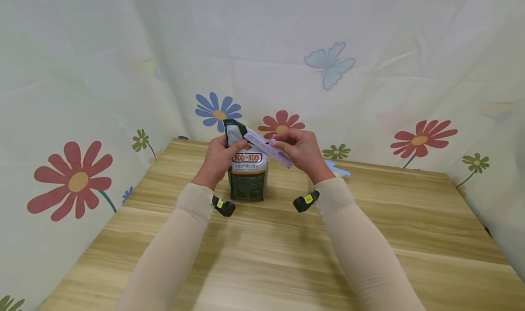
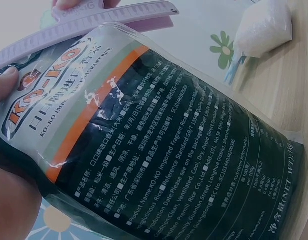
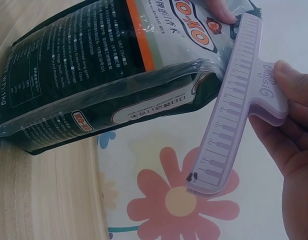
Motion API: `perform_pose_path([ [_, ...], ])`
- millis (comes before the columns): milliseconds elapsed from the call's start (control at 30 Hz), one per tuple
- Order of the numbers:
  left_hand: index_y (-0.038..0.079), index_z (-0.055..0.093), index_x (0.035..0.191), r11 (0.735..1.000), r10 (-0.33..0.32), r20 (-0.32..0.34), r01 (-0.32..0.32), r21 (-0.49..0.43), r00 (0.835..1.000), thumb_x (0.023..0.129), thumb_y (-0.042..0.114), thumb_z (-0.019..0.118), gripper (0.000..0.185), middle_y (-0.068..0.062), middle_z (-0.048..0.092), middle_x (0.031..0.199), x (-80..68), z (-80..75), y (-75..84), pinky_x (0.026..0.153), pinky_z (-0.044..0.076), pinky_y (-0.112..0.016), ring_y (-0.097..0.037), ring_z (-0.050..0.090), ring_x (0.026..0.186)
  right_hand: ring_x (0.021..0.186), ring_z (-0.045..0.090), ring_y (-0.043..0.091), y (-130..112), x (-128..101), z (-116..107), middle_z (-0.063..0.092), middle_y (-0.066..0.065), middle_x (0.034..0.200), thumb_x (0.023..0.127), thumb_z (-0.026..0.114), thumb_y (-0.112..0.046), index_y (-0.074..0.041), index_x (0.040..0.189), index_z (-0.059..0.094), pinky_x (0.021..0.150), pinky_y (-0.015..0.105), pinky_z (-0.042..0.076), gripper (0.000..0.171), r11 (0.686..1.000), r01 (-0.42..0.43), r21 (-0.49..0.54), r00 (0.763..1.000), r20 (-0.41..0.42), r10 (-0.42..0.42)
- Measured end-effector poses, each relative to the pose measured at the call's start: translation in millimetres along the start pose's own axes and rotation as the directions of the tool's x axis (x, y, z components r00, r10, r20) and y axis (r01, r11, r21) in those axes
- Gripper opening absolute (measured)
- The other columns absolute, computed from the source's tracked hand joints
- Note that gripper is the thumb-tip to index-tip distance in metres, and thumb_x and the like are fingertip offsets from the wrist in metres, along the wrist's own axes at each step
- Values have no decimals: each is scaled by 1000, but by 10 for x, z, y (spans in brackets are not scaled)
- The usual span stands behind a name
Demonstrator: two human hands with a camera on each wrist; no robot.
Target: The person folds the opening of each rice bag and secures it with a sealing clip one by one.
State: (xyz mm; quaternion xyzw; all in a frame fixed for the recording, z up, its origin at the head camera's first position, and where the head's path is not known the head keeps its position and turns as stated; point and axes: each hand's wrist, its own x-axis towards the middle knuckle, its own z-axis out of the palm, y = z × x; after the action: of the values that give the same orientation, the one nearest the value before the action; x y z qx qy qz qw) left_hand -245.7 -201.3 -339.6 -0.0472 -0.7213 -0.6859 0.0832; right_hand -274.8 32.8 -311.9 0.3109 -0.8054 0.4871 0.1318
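A green and silver bag of rice with KO-KO lettering stands upright on the wooden table. My left hand grips its upper left side, the thumb lying on the front near the logo. Between thumb and fingers, my right hand pinches the handle of a long lilac bag clip printed with piano keys. That clip slants across the bag's top right corner, one end at the folded top near my left thumb. Its other end sticks out past the bag's side.
Behind my right wrist, a light blue piece lies on the table. The left wrist view has a whitish, translucent block-like object there. A flower-printed cloth hangs behind the table and along its sides.
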Motion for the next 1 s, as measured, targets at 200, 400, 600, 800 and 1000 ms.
perform_pose_path([
  [200, 2, 62, 116, 1000, -4, 5, 4, 10, 1000, 92, 29, 68, 37, 0, 69, 92, -2, -5, 2, 74, 55, -28, -13, 68, 81, 78, 71, 16, -29, 12, 6, 74, 7, 92, 85, 75, -22, -10, 99, 76, 67, 27, 56, 18, 1000, -3, 11, 1000, 4, 3],
  [400, 2, 62, 117, 1000, -10, 4, 10, 18, 1000, 92, 29, 67, 38, 0, 69, 93, -14, -5, 7, 74, 55, -28, -12, 68, 81, 77, 72, 17, -50, 28, 19, 74, 8, 93, 85, 75, -21, -9, 99, 76, 67, 27, 56, 19, 1000, 10, 25, 1000, 5, -10],
  [600, 2, 63, 117, 1000, -12, 2, 12, 11, 1000, 92, 28, 67, 36, 1, 69, 91, -20, -1, 14, 73, 56, -28, -13, 68, 80, 78, 72, 16, -74, 50, 30, 75, 8, 95, 85, 75, -20, -8, 99, 75, 68, 26, 56, 18, 999, 25, 28, 1000, 6, -25],
  [800, 3, 63, 117, 1000, -15, 1, 15, 18, 1000, 92, 29, 67, 36, 0, 70, 91, -15, 6, 13, 73, 56, -28, -13, 69, 80, 78, 71, 17, -78, 69, 43, 74, 8, 95, 85, 74, -18, -7, 98, 75, 67, 24, 55, 17, 998, 58, 22, 998, 1, -58],
  [1000, 2, 63, 117, 1000, -6, 10, 6, 10, 1000, 92, 29, 67, 36, 1, 70, 90, -15, 13, 14, 73, 56, -29, -13, 69, 79, 76, 71, 17, -84, 92, 54, 74, 9, 93, 86, 74, -18, -7, 99, 75, 66, 24, 55, 18, 997, 70, 21, 998, -3, -70],
])
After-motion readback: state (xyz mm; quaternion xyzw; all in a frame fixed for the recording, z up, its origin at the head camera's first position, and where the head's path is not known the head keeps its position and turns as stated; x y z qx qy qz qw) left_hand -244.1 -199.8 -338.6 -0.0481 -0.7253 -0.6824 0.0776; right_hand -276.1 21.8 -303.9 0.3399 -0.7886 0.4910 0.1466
